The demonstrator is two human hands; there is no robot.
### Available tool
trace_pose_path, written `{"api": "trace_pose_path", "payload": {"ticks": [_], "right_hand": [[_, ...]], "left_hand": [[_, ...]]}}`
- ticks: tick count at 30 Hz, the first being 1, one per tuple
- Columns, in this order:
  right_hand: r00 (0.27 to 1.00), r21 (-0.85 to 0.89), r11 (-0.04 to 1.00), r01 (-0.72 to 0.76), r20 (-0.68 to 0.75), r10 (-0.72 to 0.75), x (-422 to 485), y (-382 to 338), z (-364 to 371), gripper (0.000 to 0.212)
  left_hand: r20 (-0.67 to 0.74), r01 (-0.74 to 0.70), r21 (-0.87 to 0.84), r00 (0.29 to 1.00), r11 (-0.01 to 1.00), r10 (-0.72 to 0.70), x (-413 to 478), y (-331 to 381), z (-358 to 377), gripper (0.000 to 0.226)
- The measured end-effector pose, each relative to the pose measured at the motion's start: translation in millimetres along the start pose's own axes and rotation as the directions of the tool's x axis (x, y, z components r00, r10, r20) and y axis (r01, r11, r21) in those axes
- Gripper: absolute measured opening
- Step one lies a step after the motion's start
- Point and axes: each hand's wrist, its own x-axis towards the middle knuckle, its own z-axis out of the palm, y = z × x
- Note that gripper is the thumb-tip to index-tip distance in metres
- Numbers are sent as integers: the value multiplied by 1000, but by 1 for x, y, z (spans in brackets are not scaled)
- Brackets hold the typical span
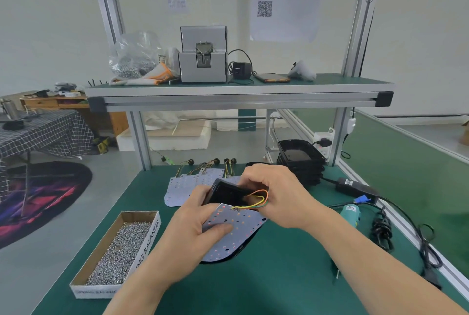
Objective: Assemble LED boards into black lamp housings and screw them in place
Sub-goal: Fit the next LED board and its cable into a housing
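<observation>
**Here, both hands on one housing and board at the green counter**

Here the green-topped counter point(266, 276) with its aluminium frame carries everything, and a raised green shelf point(238, 88) crosses above it. On that shelf stands a grey metal box-shaped screw feeder machine point(203, 60), and left of it a clear plastic bag point(135, 57) with a heap of small silver screws in its bottom.

At the counter's far right a stack of black plastic lamp housings point(300, 159) sits nested, the top one open side up and showing only its glossy black inside. Beside the stack, further left, several white perforated LED boards point(182, 187) with coloured wire tails lie overlapped and flat.

Near the left edge lies a long open cardboard box point(115, 251), white outside, brown inside; it is filled over most of its length with loose silver screws point(121, 251), the far end bare.

In the middle, the left hand point(193, 225) has its grip closed on a white LED board dotted with small lights point(236, 228), thumb pressed on its face, and a black lamp housing point(225, 194) beneath it, tilted up off the counter. The right hand point(276, 192) pinches the orange, yellow and green wires point(256, 199) running from the board at the housing's far edge.
</observation>
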Motion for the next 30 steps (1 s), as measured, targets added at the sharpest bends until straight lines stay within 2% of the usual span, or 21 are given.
{"api": "trace_pose_path", "payload": {"ticks": [3,9,12,17,21,24,26,28,30], "right_hand": [[999,16,999,-34,18,34,-2,-1,0,10],[993,-76,996,-49,106,57,-2,5,-1,24],[993,-100,994,-51,100,61,-3,4,4,29],[993,-51,993,-104,49,107,-4,2,8,23],[977,98,986,-133,179,114,0,10,4,25],[957,224,966,-129,285,62,2,12,3,28],[925,310,928,-204,372,79,2,13,2,35],[875,401,859,-318,474,103,-1,15,-3,42],[849,565,711,-419,521,86,-5,18,-5,46]], "left_hand": [[28,-7,50,1000,999,6,0,3,-1,20],[51,-8,122,999,993,2,-5,8,8,5],[89,-7,170,996,985,-8,-2,9,10,22],[93,-30,228,996,973,9,6,4,3,28],[117,-44,124,993,991,29,10,-2,-3,10],[156,-10,1,988,1000,9,11,-3,-2,17],[151,33,-67,988,997,-22,8,-8,-3,21],[136,92,-161,988,983,-71,4,-14,-7,25],[119,152,-282,985,947,-123,1,-18,-11,21]]}}
